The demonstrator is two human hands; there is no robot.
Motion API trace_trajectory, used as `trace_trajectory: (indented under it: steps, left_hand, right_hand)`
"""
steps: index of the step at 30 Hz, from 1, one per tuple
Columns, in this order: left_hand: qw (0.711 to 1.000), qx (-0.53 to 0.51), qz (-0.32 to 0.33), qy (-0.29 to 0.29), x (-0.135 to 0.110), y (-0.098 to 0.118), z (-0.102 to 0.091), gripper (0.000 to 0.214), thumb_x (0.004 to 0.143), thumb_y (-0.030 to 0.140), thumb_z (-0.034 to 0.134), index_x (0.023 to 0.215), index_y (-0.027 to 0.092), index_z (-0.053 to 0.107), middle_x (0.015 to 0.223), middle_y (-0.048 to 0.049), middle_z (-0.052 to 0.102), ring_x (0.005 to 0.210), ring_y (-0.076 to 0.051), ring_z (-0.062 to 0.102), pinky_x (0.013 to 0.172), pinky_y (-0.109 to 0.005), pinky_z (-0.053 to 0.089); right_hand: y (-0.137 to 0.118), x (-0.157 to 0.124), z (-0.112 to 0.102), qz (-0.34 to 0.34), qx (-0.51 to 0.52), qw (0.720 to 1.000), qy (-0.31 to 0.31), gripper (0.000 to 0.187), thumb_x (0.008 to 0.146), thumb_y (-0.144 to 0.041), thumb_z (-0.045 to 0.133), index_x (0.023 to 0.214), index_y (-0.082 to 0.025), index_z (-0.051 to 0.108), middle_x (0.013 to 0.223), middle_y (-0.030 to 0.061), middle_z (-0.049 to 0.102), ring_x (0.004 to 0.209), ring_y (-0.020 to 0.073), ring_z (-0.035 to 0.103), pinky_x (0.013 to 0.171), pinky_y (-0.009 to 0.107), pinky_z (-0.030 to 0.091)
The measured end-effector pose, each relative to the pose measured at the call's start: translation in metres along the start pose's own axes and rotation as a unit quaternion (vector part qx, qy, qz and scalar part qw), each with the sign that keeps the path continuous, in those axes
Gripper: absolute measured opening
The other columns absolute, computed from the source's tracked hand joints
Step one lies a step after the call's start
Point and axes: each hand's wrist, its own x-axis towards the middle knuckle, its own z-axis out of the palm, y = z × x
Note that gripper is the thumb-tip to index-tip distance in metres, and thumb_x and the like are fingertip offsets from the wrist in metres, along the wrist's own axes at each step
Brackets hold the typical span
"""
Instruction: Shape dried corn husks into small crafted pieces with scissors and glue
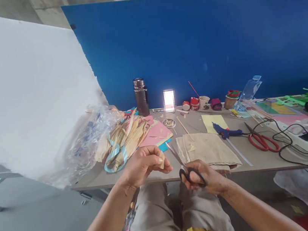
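Observation:
My left hand [143,164] is closed in a pinch on a small tan piece of dried husk [162,160], held just above the table's front edge. My right hand [205,179] grips black-handled scissors [182,167], fingers through the loops, blades pointing up and left toward the husk piece. Both hands hover over my lap in front of the table [257,160]. Right behind them lies a flat stack of tan husk sheets [207,148].
A pile of dried husks [125,136] with a light blue ribbon, a clear plastic bag [86,144], pink paper [158,132], a dark flask [141,96], blue glue gun [226,132], red scissors [262,141], small pots, a plastic bottle [249,92], black cables and a power strip [297,139] sit on the table.

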Motion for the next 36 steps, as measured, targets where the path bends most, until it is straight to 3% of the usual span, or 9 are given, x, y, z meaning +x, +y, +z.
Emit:
trace_trajectory:
  steps: [5,11,17,19,21,23,26,31,36]
  left_hand:
    - [0.996,0.081,-0.032,0.017,0.001,-0.003,0.006,0.008,0.063,0.018,0.072,0.060,0.015,0.065,0.064,-0.0085,0.069,0.059,-0.024,0.071,0.059,-0.033,0.056]
    - [0.985,0.163,-0.048,-0.009,0.010,0.005,0.013,0.006,0.062,0.012,0.070,0.059,0.016,0.067,0.058,-0.0086,0.070,0.055,-0.024,0.071,0.056,-0.032,0.056]
    - [0.979,0.199,-0.018,-0.044,0.018,0.007,0.011,0.012,0.063,0.006,0.069,0.060,0.017,0.071,0.053,-0.0052,0.067,0.051,-0.021,0.068,0.052,-0.027,0.051]
    - [0.980,0.194,-0.014,-0.050,0.019,0.007,0.009,0.007,0.065,0.009,0.074,0.063,0.017,0.072,0.058,-0.0068,0.069,0.056,-0.022,0.069,0.056,-0.028,0.053]
    - [0.988,0.151,-0.004,-0.039,0.017,0.005,0.010,0.006,0.069,0.018,0.078,0.071,0.015,0.074,0.066,-0.0104,0.072,0.064,-0.023,0.071,0.063,-0.030,0.055]
    - [0.998,0.054,0.013,-0.010,0.015,-0.003,0.015,0.020,0.071,0.030,0.081,0.079,0.012,0.075,0.075,-0.0135,0.073,0.072,-0.026,0.072,0.068,-0.034,0.057]
    - [0.990,-0.107,0.060,0.068,0.012,-0.026,0.032,0.030,0.067,0.037,0.085,0.083,0.014,0.073,0.081,-0.0105,0.071,0.075,-0.023,0.069,0.066,-0.033,0.056]
    - [0.962,-0.207,0.112,0.138,0.021,-0.059,0.062,0.023,0.072,0.033,0.083,0.078,0.016,0.070,0.071,-0.0015,0.063,0.063,-0.011,0.054,0.061,-0.023,0.045]
    - [0.953,-0.224,0.130,0.160,0.033,-0.061,0.066,0.019,0.076,0.032,0.079,0.071,0.017,0.068,0.071,-0.0004,0.062,0.063,-0.010,0.051,0.065,-0.024,0.043]
  right_hand:
    - [-0.027,0.021,0.007,-0.094,-0.040,0.990,0.093,0.055,0.068,-0.059,0.081,0.098,-0.016,0.069,0.089,0.0061,0.069,0.070,0.0140,0.054,0.059,0.024,0.040]
    - [-0.042,0.037,0.011,-0.128,-0.140,0.973,0.133,0.030,0.072,-0.035,0.080,0.089,-0.017,0.065,0.077,-0.0010,0.061,0.063,0.0096,0.048,0.058,0.022,0.039]
    - [-0.040,0.034,0.014,-0.113,-0.125,0.976,0.135,0.022,0.067,-0.026,0.077,0.081,-0.017,0.061,0.071,-0.0022,0.060,0.060,0.0090,0.048,0.055,0.021,0.038]
    - [-0.039,0.033,0.014,-0.113,-0.108,0.974,0.163,0.021,0.067,-0.025,0.075,0.081,-0.017,0.061,0.068,-0.0030,0.058,0.058,0.0088,0.047,0.054,0.021,0.038]
    - [-0.035,0.033,0.012,-0.121,-0.072,0.965,0.221,0.022,0.068,-0.027,0.075,0.083,-0.017,0.062,0.068,-0.0030,0.057,0.058,0.0091,0.047,0.053,0.021,0.038]
    - [-0.030,0.033,0.011,-0.142,-0.021,0.946,0.289,0.026,0.069,-0.033,0.075,0.086,-0.018,0.063,0.069,-0.0028,0.057,0.057,0.0097,0.047,0.051,0.022,0.038]
    - [-0.021,0.037,0.013,-0.179,0.047,0.917,0.353,0.031,0.070,-0.039,0.078,0.087,-0.018,0.062,0.070,-0.0021,0.058,0.058,0.0108,0.050,0.053,0.023,0.041]
    - [-0.011,0.045,0.029,-0.188,0.101,0.904,0.372,0.034,0.073,-0.043,0.078,0.088,-0.019,0.058,0.064,-0.0029,0.056,0.051,0.0111,0.049,0.047,0.024,0.040]
    - [-0.010,0.051,0.036,-0.177,0.079,0.900,0.390,0.036,0.073,-0.045,0.078,0.088,-0.019,0.058,0.060,-0.0045,0.052,0.049,0.0101,0.046,0.045,0.023,0.039]
